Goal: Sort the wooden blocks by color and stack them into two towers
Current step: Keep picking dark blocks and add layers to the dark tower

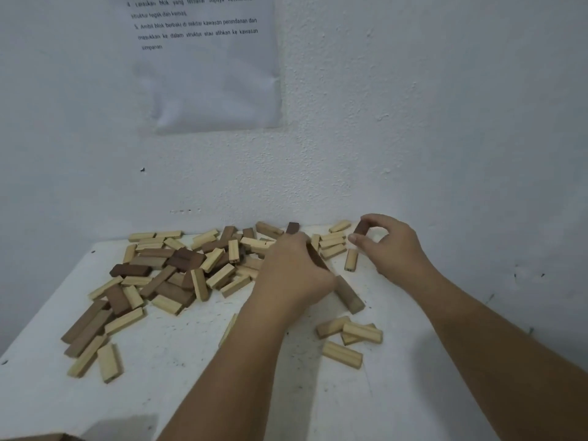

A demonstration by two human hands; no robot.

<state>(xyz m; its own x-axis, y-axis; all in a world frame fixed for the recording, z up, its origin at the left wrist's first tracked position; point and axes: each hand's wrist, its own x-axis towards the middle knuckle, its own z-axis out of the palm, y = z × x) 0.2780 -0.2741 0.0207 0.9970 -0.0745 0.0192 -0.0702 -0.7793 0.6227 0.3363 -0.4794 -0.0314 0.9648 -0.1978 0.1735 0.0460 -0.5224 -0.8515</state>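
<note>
Right hand (389,249) pinching a small dark-brown rectangular wooden block (361,227), left hand (294,275) clasping a long dark-brown wooden block (350,297), apparently collecting one colour; mixed pale-and-brown wooden block heap (178,268) lies unsorted left of both hands.

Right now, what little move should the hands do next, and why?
Probably set the dark block pinched in the right hand down next to the long dark block that the left hand holds, on the bare table. No tower stands yet, and the pile mixes light and dark blocks.
</note>
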